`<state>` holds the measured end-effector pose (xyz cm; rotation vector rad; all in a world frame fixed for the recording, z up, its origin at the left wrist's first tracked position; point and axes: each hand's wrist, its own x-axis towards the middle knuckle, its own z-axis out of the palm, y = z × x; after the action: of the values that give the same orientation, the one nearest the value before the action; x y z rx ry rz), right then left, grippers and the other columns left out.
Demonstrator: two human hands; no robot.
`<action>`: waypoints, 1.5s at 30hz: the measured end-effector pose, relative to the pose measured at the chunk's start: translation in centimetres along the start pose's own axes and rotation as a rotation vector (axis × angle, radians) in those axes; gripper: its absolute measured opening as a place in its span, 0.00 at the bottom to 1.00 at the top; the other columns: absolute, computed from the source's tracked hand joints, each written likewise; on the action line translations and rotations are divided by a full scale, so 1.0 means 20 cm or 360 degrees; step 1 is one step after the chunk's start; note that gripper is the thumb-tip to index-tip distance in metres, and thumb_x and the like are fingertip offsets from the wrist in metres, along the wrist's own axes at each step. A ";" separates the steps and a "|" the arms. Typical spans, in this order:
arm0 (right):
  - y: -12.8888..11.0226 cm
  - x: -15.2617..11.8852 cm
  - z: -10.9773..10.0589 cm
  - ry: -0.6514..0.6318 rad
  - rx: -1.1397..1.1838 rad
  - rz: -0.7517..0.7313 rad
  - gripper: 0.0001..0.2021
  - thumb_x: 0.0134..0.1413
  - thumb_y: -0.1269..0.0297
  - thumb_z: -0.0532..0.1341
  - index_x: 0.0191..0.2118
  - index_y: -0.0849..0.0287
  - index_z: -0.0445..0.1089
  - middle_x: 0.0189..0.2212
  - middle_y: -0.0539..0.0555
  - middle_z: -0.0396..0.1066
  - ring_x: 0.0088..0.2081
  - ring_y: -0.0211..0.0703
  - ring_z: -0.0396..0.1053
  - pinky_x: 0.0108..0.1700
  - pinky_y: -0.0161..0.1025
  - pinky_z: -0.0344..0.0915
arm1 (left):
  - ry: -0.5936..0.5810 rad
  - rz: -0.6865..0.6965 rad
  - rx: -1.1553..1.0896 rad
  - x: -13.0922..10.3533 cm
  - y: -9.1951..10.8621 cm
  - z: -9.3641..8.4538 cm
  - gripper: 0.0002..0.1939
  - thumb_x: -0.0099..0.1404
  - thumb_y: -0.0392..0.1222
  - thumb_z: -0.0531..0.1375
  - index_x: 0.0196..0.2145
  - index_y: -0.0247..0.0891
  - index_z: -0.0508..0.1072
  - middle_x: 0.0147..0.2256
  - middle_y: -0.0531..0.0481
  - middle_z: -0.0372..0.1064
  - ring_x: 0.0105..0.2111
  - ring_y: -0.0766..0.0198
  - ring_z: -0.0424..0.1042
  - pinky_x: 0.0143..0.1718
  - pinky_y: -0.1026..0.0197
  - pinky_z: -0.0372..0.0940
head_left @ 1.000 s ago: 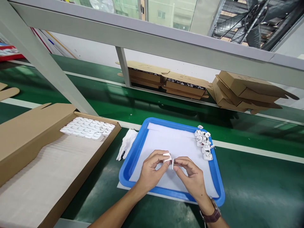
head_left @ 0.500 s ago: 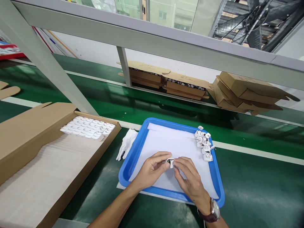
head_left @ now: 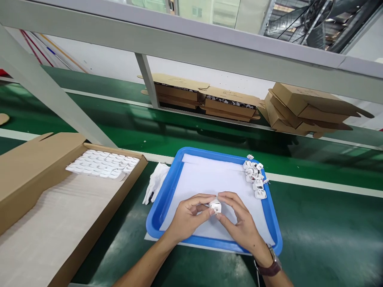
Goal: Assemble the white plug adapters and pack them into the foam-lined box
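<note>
Over the front half of the blue tray, a small white plastic housing is between my hands. My left hand grips it from the left with thumb and fingers. From the right, the curved fingers and thumb of my right hand press at its edges. Its pale outer face and a small slot or mark show; the inside is hidden. White sheet lines the tray. Several similar white housings are clustered along the tray's right rim, some with dark parts inside.
To the left stands an open cardboard box with rows of white pieces at its far end. A white glove lies between box and tray. Beyond a grey frame bar are filled cartons and stacked cardboard boxes.
The housing has turned in my fingers: its dark inside showed before, and a white outer face shows now. My right fingers have spread wider around it. The view has shifted slightly.
</note>
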<state>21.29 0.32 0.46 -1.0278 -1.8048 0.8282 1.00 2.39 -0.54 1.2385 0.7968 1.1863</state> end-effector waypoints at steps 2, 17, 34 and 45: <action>-0.01 0.01 -0.01 -0.0084 0.0258 0.0234 0.19 0.66 0.65 0.64 0.60 0.48 0.70 0.56 0.57 0.72 0.59 0.51 0.71 0.63 0.53 0.70 | -0.0025 0.0032 -0.0048 -0.01 0.00 0.00 0.13 0.63 0.42 0.71 0.46 0.41 0.84 0.49 0.39 0.80 0.50 0.49 0.80 0.46 0.52 0.80; -0.01 0.01 -0.02 -0.0081 0.0334 0.0321 0.15 0.68 0.62 0.63 0.58 0.47 0.74 0.49 0.56 0.76 0.52 0.47 0.75 0.56 0.47 0.73 | -0.0159 0.0124 -0.0011 -0.02 0.00 0.01 0.13 0.66 0.39 0.68 0.49 0.43 0.83 0.49 0.39 0.76 0.50 0.50 0.79 0.48 0.51 0.80; 0.02 0.01 0.01 -0.0019 0.0646 0.0616 0.17 0.62 0.57 0.68 0.55 0.52 0.75 0.47 0.55 0.79 0.50 0.48 0.78 0.56 0.48 0.74 | -0.0076 -0.0021 0.0021 -0.03 -0.02 0.03 0.10 0.67 0.38 0.67 0.46 0.41 0.82 0.47 0.42 0.76 0.46 0.55 0.80 0.45 0.58 0.78; 0.03 0.02 0.02 0.0064 0.0572 0.0821 0.22 0.62 0.47 0.65 0.55 0.54 0.73 0.43 0.55 0.79 0.47 0.50 0.77 0.54 0.49 0.72 | -0.0032 -0.0025 0.0444 -0.04 -0.07 0.06 0.17 0.63 0.36 0.68 0.49 0.44 0.77 0.51 0.44 0.70 0.48 0.54 0.76 0.48 0.53 0.76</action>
<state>20.97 0.86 -0.18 -1.2701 -1.2979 1.3737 2.31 1.36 -1.81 1.4655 0.9795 1.0733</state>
